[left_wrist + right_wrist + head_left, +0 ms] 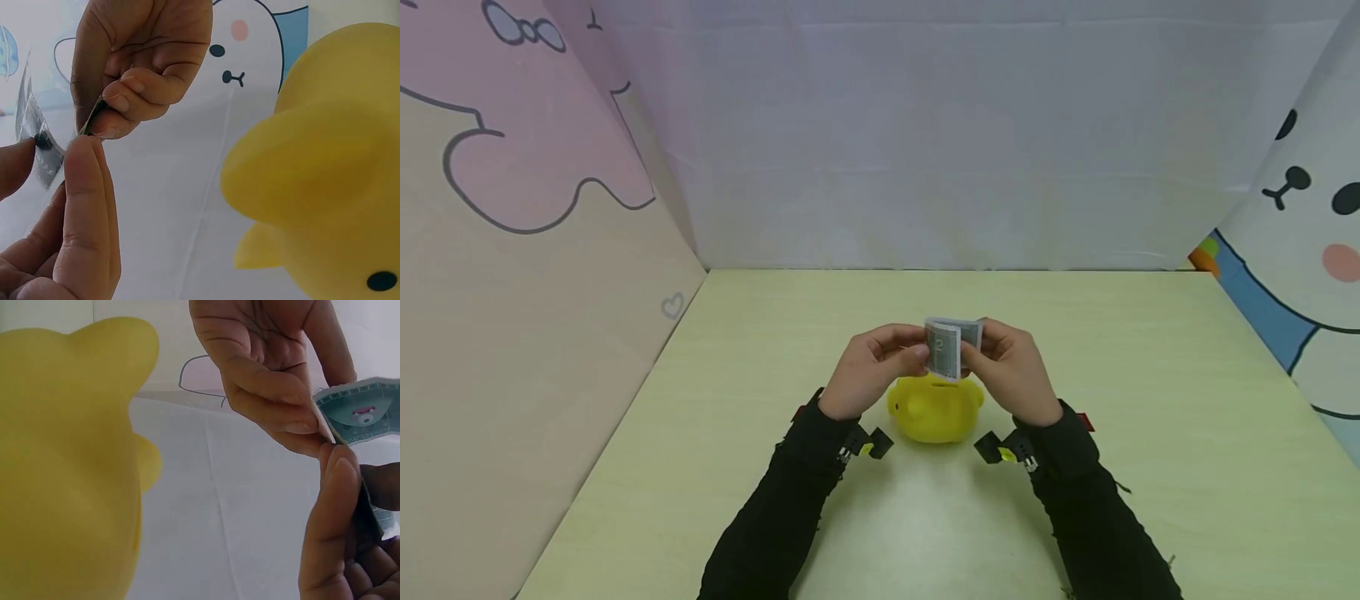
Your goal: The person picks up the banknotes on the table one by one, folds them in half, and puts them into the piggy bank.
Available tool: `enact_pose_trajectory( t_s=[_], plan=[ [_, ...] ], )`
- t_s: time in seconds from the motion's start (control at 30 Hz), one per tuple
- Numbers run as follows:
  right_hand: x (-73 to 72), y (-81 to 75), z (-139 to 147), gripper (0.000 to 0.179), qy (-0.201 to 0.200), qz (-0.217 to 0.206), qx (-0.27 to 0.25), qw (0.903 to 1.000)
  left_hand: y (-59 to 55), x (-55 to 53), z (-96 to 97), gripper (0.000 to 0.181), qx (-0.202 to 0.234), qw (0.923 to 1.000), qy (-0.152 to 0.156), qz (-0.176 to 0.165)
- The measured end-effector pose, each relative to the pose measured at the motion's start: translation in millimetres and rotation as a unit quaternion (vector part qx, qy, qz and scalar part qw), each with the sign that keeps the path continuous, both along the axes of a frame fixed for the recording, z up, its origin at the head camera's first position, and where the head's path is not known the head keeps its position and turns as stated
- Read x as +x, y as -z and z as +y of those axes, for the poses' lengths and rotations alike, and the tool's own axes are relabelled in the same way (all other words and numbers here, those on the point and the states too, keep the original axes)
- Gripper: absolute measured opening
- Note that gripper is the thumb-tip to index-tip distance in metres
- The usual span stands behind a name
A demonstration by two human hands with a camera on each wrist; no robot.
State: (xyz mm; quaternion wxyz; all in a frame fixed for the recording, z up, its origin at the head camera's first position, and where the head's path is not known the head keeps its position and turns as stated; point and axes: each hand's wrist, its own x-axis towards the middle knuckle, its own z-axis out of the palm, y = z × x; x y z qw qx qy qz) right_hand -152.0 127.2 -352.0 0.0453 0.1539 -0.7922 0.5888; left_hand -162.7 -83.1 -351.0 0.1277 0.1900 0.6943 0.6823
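Observation:
Both hands hold a small folded grey-green banknote (943,348) marked with a 2, just above a yellow animal-shaped money bank (934,414). My left hand (874,368) pinches its left side, and my right hand (1011,371) grips the right side between thumb and fingers. One flap of the note (42,140) stands away from the rest in the left wrist view. A narrow dark slot shows on top of the bank, partly under the note. In the right wrist view, the note (359,412) shows a printed cartoon face.
The bank stands on a pale wooden table (775,317). A white sheet (925,142) closes off the back. Cartoon-printed panels rise at the left (535,150) and right (1322,275). Each dark sleeve carries a small wrist camera.

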Motion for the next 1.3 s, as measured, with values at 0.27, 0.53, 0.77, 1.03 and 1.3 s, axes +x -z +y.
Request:
enact_pose_trajectory(
  t_s=[0.27,0.53,0.77,1.03,1.3],
  plan=[
    [0.7,0.6,-2,0.023,0.002,0.002,0.013,0.9999,2.5,-0.7,2.2,0.028,-0.01,0.9999,-0.003,0.005],
    [-0.1,1.1,-3,0.024,-0.006,-0.006,0.009,0.9999,0.6,0.4,3.9,0.026,-0.016,0.9998,-0.009,0.009],
    [0.4,-0.6,0,0.025,-0.007,-0.002,0.019,0.9998,0.3,0.7,4.5,0.024,-0.021,0.9994,-0.023,0.013],
    [2.7,-5.4,8,0.024,-0.004,0.008,0.013,0.9999,0.1,0.5,2.7,0.023,-0.012,0.9992,-0.037,0.012],
    [4.5,-10.1,8,0.026,0.002,0.005,-0.018,0.9998,-0.6,2.0,3.1,0.022,0.001,0.9981,-0.05,0.034]
  ],
)
